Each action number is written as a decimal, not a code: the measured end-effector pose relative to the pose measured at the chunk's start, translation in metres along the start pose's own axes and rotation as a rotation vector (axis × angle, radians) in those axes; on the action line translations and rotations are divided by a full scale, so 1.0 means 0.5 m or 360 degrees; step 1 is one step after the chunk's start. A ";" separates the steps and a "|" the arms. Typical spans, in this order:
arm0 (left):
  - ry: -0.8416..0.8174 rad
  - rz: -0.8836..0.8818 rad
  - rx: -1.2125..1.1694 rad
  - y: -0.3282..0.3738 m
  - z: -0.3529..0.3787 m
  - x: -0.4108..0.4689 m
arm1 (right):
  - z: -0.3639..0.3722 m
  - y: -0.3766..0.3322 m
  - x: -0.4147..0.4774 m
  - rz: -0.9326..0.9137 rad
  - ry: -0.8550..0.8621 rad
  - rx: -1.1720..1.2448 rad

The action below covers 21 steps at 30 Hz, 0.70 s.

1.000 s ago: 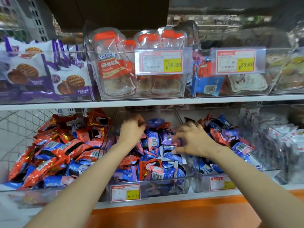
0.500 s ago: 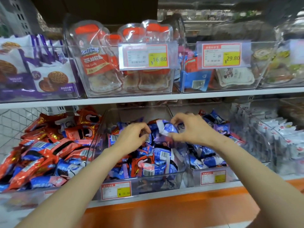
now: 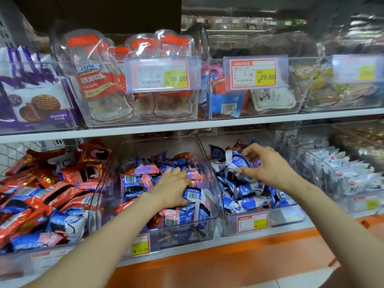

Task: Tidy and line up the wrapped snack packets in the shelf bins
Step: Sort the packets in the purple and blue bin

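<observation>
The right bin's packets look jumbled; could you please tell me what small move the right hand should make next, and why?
Probably lay the blue and white packet flat in line, since the right hand pinches it tilted atop an uneven heap in the right bin.

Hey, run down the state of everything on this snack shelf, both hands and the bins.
Left hand, in the middle bin, fingers curled round a barcoded packet.
Right hand, in the right bin, pinching a blue-and-white packet.
Middle bin, well filled, packets jumbled.
Right bin, partly filled, packets jumbled.
Left pile, red and blue packets heaped untidily.
Upper 16.80 bin, stocked, no hand on it.
</observation>
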<state>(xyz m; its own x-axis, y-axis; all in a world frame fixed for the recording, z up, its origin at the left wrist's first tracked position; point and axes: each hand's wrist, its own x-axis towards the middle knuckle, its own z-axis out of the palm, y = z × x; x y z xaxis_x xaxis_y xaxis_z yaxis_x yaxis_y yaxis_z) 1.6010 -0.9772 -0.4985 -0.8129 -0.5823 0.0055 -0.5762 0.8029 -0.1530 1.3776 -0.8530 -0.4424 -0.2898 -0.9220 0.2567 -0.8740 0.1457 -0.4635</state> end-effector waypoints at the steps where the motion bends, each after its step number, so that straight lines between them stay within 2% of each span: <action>1: 0.0017 -0.0028 -0.0038 0.000 0.002 -0.001 | -0.006 0.012 0.000 0.0040 0.0036 -0.0006; 5: 0.0176 -0.0179 -0.0178 -0.020 -0.024 -0.017 | -0.029 0.060 -0.001 0.0164 0.0091 0.0064; 9: 0.0604 -0.0416 -0.0633 -0.016 -0.105 -0.025 | -0.043 0.074 -0.005 0.0259 0.0122 0.0207; 11: 0.0702 -0.0429 -0.0729 0.020 -0.141 0.001 | -0.035 0.070 0.002 0.0268 0.0162 0.0317; 17: 0.0384 -0.0216 -0.0778 0.120 -0.144 0.117 | -0.012 0.047 0.024 0.0290 0.0218 0.0471; 21: 0.0443 -0.0298 -0.0769 0.075 -0.120 0.085 | -0.017 0.045 0.024 0.0286 0.0311 0.0513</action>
<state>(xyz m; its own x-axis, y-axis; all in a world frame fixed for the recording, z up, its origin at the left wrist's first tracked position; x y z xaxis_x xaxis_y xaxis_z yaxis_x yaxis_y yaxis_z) 1.5396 -0.9640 -0.4448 -0.6476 -0.7169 0.2583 -0.6322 0.6947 0.3431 1.3512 -0.8576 -0.4428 -0.5221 -0.8024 0.2891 -0.6451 0.1498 -0.7493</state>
